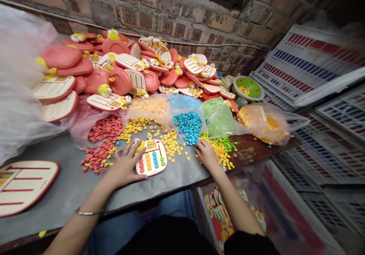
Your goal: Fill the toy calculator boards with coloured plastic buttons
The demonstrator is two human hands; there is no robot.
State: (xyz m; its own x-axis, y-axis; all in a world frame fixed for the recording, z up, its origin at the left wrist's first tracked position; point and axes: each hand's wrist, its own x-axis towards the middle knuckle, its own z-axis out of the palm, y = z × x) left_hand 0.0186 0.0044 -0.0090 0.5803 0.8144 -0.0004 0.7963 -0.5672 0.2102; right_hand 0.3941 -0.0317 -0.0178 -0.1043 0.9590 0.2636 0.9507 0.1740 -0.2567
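A person's left hand (124,163) is lying open, fingers spread, on a cream-and-red plastic toy calculator panel (151,158), which is sitting flat on a grey tabletop (65,198). The right hand (207,154) is curling over a heap of small yellow and green plastic buttons (219,150); I cannot tell whether it is pinching any. Loose red buttons (98,156) and yellow buttons (171,144) are lying across the tabletop, and bright blue buttons (189,127) are sitting on a clear plastic bag. Red duck-topped plastic toy panels (114,68) are piling up against a rough brick wall (182,17), while white printed cartons (309,63) are stacking up at the right.
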